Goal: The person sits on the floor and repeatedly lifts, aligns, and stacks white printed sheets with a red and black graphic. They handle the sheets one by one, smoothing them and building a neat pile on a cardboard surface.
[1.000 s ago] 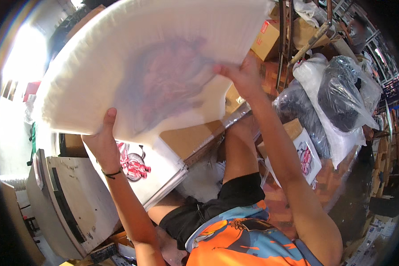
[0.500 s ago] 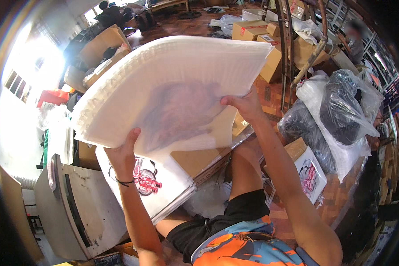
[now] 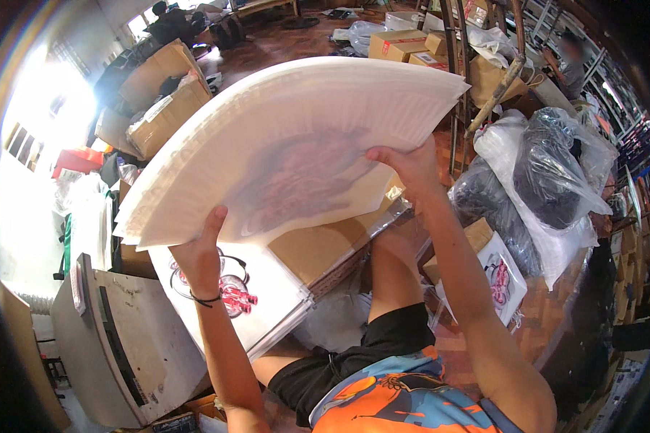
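A thick bundle of thin, translucent white sheets [image 3: 303,101] is held up before me, its edges fanned and curved. A blurred reddish-grey print shows through it. My left hand [image 3: 201,256] grips the near left edge, thumb on top, and my right hand [image 3: 414,172] grips the right side the same way. The fingers beneath the bundle are hidden. Below my left hand lies a stack of white sheets [image 3: 278,299] with a pink, red and black design, beside a brown cardboard surface [image 3: 314,252].
Another stack with a similar print [image 3: 500,278] is by my right forearm. Beyond it lie clear plastic bags with dark contents [image 3: 552,173]. Cardboard boxes [image 3: 397,45] and metal poles [image 3: 451,79] stand farther off. A pale panel-like piece [image 3: 152,339] is at left. Another person [image 3: 572,72] is far right.
The bundle's right corner has moved rightward and its sheets are more fanned and curved. My right hand has shifted slightly right and up; my left hand keeps its grip.
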`<action>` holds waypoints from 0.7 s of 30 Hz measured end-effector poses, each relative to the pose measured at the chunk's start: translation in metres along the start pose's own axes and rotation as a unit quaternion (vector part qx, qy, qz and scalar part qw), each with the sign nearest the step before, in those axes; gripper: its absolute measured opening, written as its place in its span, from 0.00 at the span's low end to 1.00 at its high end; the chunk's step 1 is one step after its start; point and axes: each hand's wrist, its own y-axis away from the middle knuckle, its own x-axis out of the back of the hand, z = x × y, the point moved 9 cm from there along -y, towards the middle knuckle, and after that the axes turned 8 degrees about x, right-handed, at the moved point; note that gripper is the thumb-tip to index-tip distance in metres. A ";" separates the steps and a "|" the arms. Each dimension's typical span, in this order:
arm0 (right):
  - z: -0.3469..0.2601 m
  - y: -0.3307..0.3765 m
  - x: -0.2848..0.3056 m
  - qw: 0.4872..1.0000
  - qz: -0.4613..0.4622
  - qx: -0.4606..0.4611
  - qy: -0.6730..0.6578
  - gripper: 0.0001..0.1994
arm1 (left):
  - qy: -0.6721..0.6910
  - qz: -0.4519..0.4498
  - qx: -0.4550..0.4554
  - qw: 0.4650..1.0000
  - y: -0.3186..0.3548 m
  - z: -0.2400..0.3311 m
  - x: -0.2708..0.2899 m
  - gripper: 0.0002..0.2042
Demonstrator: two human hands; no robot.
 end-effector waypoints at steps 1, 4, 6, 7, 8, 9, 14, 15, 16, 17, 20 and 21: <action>0.001 -0.002 0.001 1.000 -0.010 -0.002 0.005 0.22 | -0.009 -0.006 0.005 1.000 -0.001 -0.002 0.000 0.25; 0.005 -0.002 0.002 0.999 -0.017 -0.032 0.017 0.23 | -0.018 -0.014 0.016 1.000 -0.002 -0.003 -0.002 0.24; 0.006 -0.003 0.000 0.999 -0.017 -0.040 0.013 0.24 | -0.003 -0.010 0.018 1.000 -0.002 0.000 -0.004 0.23; 0.006 -0.003 0.000 0.999 -0.017 -0.035 0.005 0.24 | -0.005 -0.015 0.013 1.000 -0.003 0.001 -0.004 0.23; 0.005 -0.003 -0.001 0.999 -0.017 -0.031 -0.002 0.25 | -0.006 -0.019 0.008 1.000 -0.004 0.000 -0.003 0.23; 0.006 -0.003 0.000 0.999 -0.016 -0.033 0.000 0.25 | -0.008 -0.024 0.003 1.000 -0.005 -0.001 -0.003 0.23; 0.017 0.000 0.003 0.993 -0.023 -0.116 0.011 0.41 | -0.015 0.009 -0.014 1.000 0.003 -0.014 -0.002 0.24; 0.005 -0.002 0.008 0.998 0.011 -0.055 0.023 0.43 | -0.018 0.024 -0.017 0.999 0.005 -0.014 -0.003 0.24; -0.014 -0.003 0.008 0.998 0.044 0.005 0.035 0.44 | -0.008 0.034 -0.028 0.999 0.005 -0.011 -0.006 0.23; -0.033 -0.004 0.007 0.995 0.072 0.062 0.043 0.46 | -0.002 0.050 -0.037 0.998 0.005 -0.008 -0.005 0.22; -0.150 -0.003 -0.016 0.816 0.090 0.401 0.406 0.45 | 0.025 0.055 -0.040 0.997 0.001 -0.010 -0.009 0.20; -0.179 -0.005 -0.039 0.768 0.068 0.469 0.431 0.45 | 0.032 0.052 -0.038 0.997 -0.001 -0.011 -0.009 0.18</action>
